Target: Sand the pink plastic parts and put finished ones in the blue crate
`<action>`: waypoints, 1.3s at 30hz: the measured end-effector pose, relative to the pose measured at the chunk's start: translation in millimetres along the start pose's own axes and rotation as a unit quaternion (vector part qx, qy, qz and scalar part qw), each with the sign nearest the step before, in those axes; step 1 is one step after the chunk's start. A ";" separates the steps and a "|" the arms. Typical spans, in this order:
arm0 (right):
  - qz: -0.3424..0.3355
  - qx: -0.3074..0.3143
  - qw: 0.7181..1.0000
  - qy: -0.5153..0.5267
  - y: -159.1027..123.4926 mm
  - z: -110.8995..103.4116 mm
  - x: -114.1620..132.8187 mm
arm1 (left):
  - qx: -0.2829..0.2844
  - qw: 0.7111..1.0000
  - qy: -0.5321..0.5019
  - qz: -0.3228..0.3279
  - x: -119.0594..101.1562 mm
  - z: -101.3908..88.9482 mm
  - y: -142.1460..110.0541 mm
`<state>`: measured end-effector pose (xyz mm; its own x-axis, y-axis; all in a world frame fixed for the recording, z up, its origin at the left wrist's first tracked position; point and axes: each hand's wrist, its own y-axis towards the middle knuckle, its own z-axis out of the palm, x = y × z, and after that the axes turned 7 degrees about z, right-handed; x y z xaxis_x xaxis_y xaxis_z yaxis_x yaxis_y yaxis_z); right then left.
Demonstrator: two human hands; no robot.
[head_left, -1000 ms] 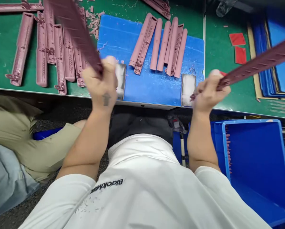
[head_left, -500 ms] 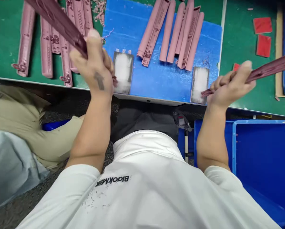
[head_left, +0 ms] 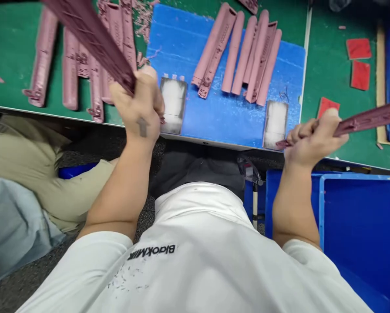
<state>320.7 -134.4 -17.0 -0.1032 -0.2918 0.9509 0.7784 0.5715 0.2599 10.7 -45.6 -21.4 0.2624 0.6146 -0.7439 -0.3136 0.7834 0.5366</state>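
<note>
Fingers (head_left: 141, 89) of the left hand (head_left: 138, 115) clamp a maroon ribbed strip (head_left: 93, 45), upper left | right hand (head_left: 312, 139) grips a second strip (head_left: 368, 122), far right | blue mat (head_left: 221, 121) between, top center

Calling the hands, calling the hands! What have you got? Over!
Left grip shut on maroon strip. Right grip shut on second strip. White pad beside left grip, second pad beside right. Over.

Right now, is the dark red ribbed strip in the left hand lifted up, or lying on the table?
Lifted: the left hand grips the dark red ribbed strip up in the air, above the pink strips on the green table.
</note>
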 end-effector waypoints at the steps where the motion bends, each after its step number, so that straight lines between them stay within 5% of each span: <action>1: 0.010 -0.006 1.000 0.001 0.5 2.5 2.0 | 0.027 0.999 0.022 -0.017 -1.0 0.2 1.2; 5: 0.041 -0.022 0.999 0.011 -5.1 -0.3 13.9 | 0.023 0.996 0.079 -0.033 -14.8 -4.3 3.8; 9: 0.207 0.121 0.968 -0.077 -42.5 -43.4 30.0 | 0.084 0.971 0.072 -0.210 -51.2 -32.1 -23.2; 13: 0.321 0.205 0.918 -0.113 -75.2 -88.8 37.6 | 0.070 0.924 0.046 -0.374 -74.7 -63.1 -58.6; 16: 0.302 0.242 0.919 -0.075 -74.6 -97.0 49.6 | 0.062 0.926 0.028 -0.372 -81.2 -62.0 -60.0; 21: 0.250 0.270 0.930 0.017 -47.0 -85.0 86.1 | 0.120 0.928 -0.101 -0.339 -106.3 -32.3 -27.5; 24: 0.156 0.236 0.959 0.008 -26.4 -76.6 91.5 | 0.140 0.961 0.021 -0.238 -116.7 -26.4 -7.9; 27: -0.030 0.134 0.987 -0.078 0.9 -63.2 72.3 | 0.179 0.949 0.256 -0.049 -100.7 -31.0 13.5; 30: -0.092 0.068 0.986 -0.124 32.1 -44.1 41.4 | 0.150 0.946 0.264 0.110 -54.3 -27.5 35.8; 32: -0.010 0.097 0.991 -0.095 47.8 -30.6 23.2 | 0.133 0.976 0.140 0.099 -17.5 -14.9 44.7; 35: 0.101 0.146 0.982 -0.059 54.0 -14.2 8.1 | 0.108 0.994 0.009 -0.020 17.9 8.0 42.7; 39: 0.095 0.136 0.985 -0.044 35.9 -10.2 10.7 | 0.074 0.993 -0.009 -0.089 9.2 14.8 24.0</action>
<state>353.8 -124.9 0.8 -0.0344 -0.0987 0.9945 0.5953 0.7973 0.0997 19.1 -19.8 -9.5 0.3180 0.4650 -0.8262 -0.1228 0.8843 0.4504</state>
